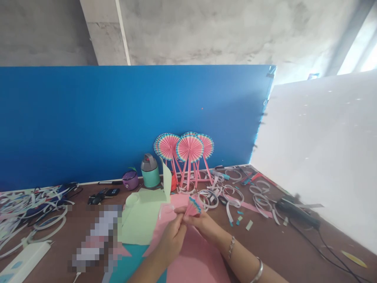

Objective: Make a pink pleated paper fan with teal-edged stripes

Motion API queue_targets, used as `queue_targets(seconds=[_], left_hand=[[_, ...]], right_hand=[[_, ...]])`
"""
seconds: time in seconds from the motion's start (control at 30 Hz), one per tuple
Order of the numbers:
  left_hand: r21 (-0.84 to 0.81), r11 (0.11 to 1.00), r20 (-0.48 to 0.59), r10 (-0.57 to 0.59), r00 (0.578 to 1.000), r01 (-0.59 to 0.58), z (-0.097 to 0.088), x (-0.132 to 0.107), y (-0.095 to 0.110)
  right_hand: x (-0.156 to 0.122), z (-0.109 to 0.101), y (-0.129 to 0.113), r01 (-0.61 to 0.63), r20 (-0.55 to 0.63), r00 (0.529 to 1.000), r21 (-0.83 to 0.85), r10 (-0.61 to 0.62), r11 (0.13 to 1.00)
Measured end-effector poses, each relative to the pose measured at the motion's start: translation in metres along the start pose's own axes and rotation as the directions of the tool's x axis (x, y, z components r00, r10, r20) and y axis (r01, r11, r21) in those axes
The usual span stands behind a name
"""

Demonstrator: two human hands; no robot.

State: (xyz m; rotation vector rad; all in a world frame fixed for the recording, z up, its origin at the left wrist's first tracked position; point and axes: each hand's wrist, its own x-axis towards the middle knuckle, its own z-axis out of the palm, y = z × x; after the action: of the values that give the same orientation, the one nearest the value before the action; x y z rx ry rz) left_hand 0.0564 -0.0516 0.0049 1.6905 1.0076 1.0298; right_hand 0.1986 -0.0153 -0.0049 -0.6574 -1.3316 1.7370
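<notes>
Both my hands meet over a pink paper sheet (194, 255) on the brown table (265, 239). My left hand (172, 237) and my right hand (200, 223) pinch a small pleated pink paper fan piece with a blue edge (193, 207) between their fingers. The piece is folded shut and points up and away from me. Bracelets ring my right wrist. Several finished round pink fans on sticks (185, 151) lean against the blue board at the back.
Light green paper (141, 214) and a teal sheet (129, 265) lie left of the pink sheet. Paper rings and strips (232, 192) litter the table. A glue gun (296, 212) lies at right, a power strip (25, 261) at left, a teal flask (150, 171) at back.
</notes>
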Motion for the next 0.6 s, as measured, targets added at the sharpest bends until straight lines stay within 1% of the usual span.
queue_targets(seconds=[0.1, 0.23, 0.37, 0.53, 0.6], left_hand=[[0.006, 1.000, -0.001, 0.021, 1.000, -0.021, 0.001, 0.001, -0.001], [0.026, 0.999, -0.024, 0.031, 0.999, -0.031, 0.001, 0.001, -0.001], [0.047, 0.998, -0.016, -0.042, 0.999, 0.042, -0.001, 0.000, -0.003], [-0.010, 0.992, 0.024, -0.124, 0.992, 0.124, 0.000, 0.001, -0.007], [-0.022, 0.985, 0.040, -0.170, 0.985, 0.171, -0.001, 0.003, -0.009]], right_hand=[[0.001, 0.001, -0.001, 0.003, 0.004, 1.000, 0.029, -0.003, 1.000], [0.002, 0.003, -0.004, 0.003, 0.026, 1.000, 0.130, -0.007, 0.992], [0.003, 0.002, -0.010, 0.023, -0.062, 0.998, 0.222, -0.009, 0.975], [0.003, -0.002, -0.016, 0.021, -0.145, 0.989, 0.203, 0.009, 0.979], [0.004, -0.007, -0.016, 0.054, -0.193, 0.981, 0.201, -0.015, 0.978]])
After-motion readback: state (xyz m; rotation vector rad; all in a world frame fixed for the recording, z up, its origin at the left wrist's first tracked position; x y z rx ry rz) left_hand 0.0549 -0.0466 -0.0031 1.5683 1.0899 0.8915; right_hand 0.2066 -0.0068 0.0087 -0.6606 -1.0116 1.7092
